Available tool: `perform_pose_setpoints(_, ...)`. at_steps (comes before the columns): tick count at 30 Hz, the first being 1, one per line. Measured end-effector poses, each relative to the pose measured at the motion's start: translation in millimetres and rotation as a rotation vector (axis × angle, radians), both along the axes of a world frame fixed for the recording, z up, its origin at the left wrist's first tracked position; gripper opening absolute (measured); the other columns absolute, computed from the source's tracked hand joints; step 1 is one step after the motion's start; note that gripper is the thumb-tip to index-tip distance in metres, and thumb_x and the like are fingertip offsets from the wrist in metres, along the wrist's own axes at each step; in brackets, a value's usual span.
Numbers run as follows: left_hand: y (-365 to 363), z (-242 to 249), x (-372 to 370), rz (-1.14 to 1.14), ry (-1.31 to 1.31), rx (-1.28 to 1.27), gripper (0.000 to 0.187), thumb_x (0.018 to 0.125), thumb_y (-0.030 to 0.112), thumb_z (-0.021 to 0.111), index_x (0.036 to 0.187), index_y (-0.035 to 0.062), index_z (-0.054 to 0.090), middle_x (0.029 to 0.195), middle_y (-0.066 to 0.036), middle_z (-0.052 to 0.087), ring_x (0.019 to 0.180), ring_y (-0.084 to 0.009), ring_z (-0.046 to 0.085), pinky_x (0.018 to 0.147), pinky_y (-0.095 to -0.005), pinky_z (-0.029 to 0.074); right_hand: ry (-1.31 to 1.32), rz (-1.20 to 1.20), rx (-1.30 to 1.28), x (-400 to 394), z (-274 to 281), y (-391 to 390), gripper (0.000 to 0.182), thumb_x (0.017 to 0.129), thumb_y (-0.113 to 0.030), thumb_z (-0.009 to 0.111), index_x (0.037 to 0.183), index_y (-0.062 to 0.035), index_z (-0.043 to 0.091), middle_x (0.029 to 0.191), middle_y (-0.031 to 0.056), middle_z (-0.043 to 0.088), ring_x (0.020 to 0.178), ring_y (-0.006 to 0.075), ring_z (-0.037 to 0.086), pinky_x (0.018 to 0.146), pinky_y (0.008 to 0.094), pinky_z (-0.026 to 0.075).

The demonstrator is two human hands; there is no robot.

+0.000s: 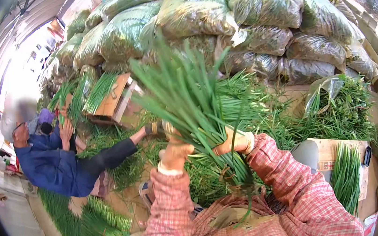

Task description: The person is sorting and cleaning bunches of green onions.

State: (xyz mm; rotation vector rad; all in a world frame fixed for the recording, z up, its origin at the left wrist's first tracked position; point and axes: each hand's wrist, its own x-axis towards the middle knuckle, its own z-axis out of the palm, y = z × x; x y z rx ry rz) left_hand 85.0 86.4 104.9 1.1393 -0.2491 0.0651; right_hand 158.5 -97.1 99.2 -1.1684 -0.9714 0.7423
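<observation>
A large bunch of long, flat green leaves that look like garlic chives rises in front of me, its tips fanned toward the upper left and blurred. My left hand, in a pale glove, is closed at the left side of the bunch; its fingers are partly hidden and smeared. My right hand, gloved too, wraps round the lower stems from the right. Some leaves hang down below it toward my lap. Loose chives lie heaped on the ground just beyond my hands.
Stuffed plastic sacks are piled along the back. On my right, a wooden board bears a chive bundle. A co-worker in a blue jacket sits at left, handling chives by a wooden stand. Tied bundles lie lower left.
</observation>
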Motion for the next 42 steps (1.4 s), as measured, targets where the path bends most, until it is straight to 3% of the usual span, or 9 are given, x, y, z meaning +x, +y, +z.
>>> perform_pose_setpoints(3,-4,35,17,-0.139,-0.067,-0.094,0.097,0.064,0.02,0.076,0.138,0.0085,0.016,0.123,-0.016,0.046,0.11,-0.0269,0.048,0.094,-0.0399,0.039,0.679,0.383,0.137,-4,-6,6,0.052,0.067,-0.008,0.068,0.116,-0.0035,0.05,0.106,0.0058,0.057,0.099,0.0122,0.049,0.085,0.0283,0.041)
perform_pose_setpoints(15,-4,48,8,-0.04,-0.055,-0.045,0.071,0.069,0.018,0.072,0.127,-0.0013,0.037,0.073,-0.004,0.056,0.075,-0.0196,0.057,0.083,-0.0398,0.043,0.006,0.376,-0.117,-2,-46,2,0.049,0.068,-0.006,0.069,0.113,-0.0055,0.05,0.094,0.0001,0.058,0.085,0.0095,0.051,0.075,0.0283,0.045)
perform_pose_setpoints(18,-19,52,-9,0.009,-0.069,0.002,0.026,0.081,0.027,0.061,0.088,0.0045,0.052,0.065,0.0,0.045,0.069,-0.0163,0.049,0.085,-0.0397,0.04,0.109,0.428,-0.184,-10,-33,-12,0.056,0.065,-0.003,0.07,0.116,-0.0046,0.048,0.098,-0.0005,0.057,0.088,0.01,0.049,0.079,0.028,0.044)
perform_pose_setpoints(23,-46,57,-34,0.091,0.044,-0.001,0.034,0.088,0.032,0.051,0.066,0.0079,0.044,0.07,-0.008,0.054,0.079,-0.0224,0.055,0.081,-0.0403,0.043,-0.13,0.279,-0.157,-29,-34,-31,0.065,0.062,-0.006,0.072,0.12,-0.0043,0.043,0.098,0.0004,0.055,0.09,0.0102,0.047,0.081,0.0284,0.042)
perform_pose_setpoints(27,-82,87,-60,0.231,0.089,0.23,0.035,0.09,0.032,0.048,0.066,0.008,0.042,0.09,-0.02,0.062,0.081,-0.0249,0.06,0.071,-0.0361,0.049,-0.488,-0.069,-0.112,-36,-44,-76,0.087,0.063,-0.026,0.077,0.133,-0.0059,0.029,0.128,0.0125,0.041,0.117,0.0239,0.039,0.098,0.0358,0.031)
perform_pose_setpoints(30,-88,101,-75,0.143,-0.097,-0.007,0.033,0.093,0.032,0.04,0.072,0.0071,0.046,0.105,-0.022,0.058,0.098,-0.0246,0.056,0.085,-0.0394,0.046,-0.025,-0.34,-0.133,-28,-75,-131,0.095,0.066,-0.033,0.076,0.139,-0.0128,0.02,0.139,0.011,0.028,0.129,0.025,0.023,0.105,0.0407,0.017)
perform_pose_setpoints(36,-62,70,-64,0.314,0.023,0.887,0.038,0.094,0.029,0.037,0.115,0.0026,0.055,0.103,-0.005,0.054,0.084,-0.0141,0.048,0.079,-0.0292,0.039,0.13,-0.718,-0.256,-31,-149,-147,0.073,0.072,-0.026,0.073,0.132,-0.0085,0.034,0.12,0.0207,0.047,0.113,0.0272,0.044,0.094,0.0375,0.036)
perform_pose_setpoints(39,-91,95,-75,0.313,0.137,0.4,0.045,0.093,0.035,0.039,0.117,-0.0004,0.053,0.104,-0.003,0.053,0.088,-0.0159,0.046,0.083,-0.0263,0.036,0.324,-0.733,-0.134,-34,-143,-150,0.073,0.071,-0.024,0.073,0.131,-0.008,0.034,0.12,0.0216,0.047,0.113,0.0271,0.045,0.093,0.0368,0.037)
perform_pose_setpoints(42,-67,77,-59,0.629,0.142,0.981,0.049,0.094,0.037,0.035,0.125,-0.0002,0.045,0.11,-0.006,0.055,0.1,-0.0188,0.048,0.092,-0.0311,0.036,0.252,-0.722,-0.221,-39,-145,-145,0.074,0.071,-0.021,0.072,0.132,-0.0076,0.032,0.12,0.0213,0.047,0.112,0.0263,0.046,0.092,0.0358,0.039)
